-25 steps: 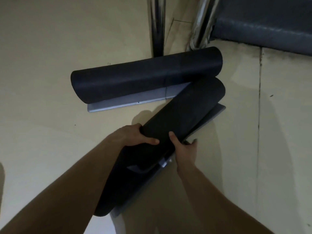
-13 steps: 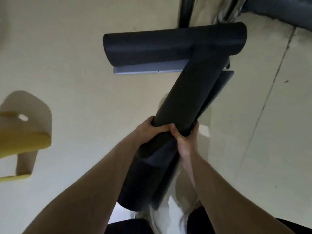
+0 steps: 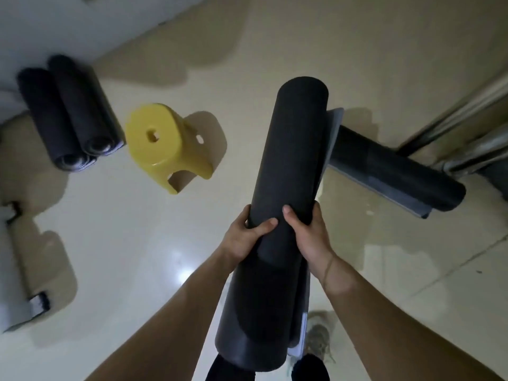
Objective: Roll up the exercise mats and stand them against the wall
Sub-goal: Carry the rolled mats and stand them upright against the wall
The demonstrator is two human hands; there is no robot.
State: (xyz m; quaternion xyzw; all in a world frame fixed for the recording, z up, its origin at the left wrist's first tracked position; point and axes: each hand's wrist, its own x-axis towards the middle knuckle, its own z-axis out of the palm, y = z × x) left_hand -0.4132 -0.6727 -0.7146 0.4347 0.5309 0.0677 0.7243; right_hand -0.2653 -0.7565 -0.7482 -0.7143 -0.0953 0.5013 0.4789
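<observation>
I hold a rolled dark grey exercise mat (image 3: 291, 160) off the floor, its far end pointing away from me and a loose grey flap along its right side. My left hand (image 3: 244, 237) grips the roll from the left and my right hand (image 3: 310, 235) from the right, thumbs on top. A second rolled mat (image 3: 395, 171) lies on the floor behind it to the right. Two more rolled mats (image 3: 68, 111) stand leaning against the white wall (image 3: 82, 26) at the upper left.
A yellow plastic stool (image 3: 165, 144) stands on the cream floor between the wall mats and the held roll. Metal pipes (image 3: 461, 127) run at the right edge. A grey object (image 3: 16, 284) sits at the left edge. My shoe (image 3: 319, 342) shows below the roll.
I have lifted the rolled mat off the floor and turned left; the wall, the stool and the two standing mats have come into view, and the other rolled mat now lies to the right.
</observation>
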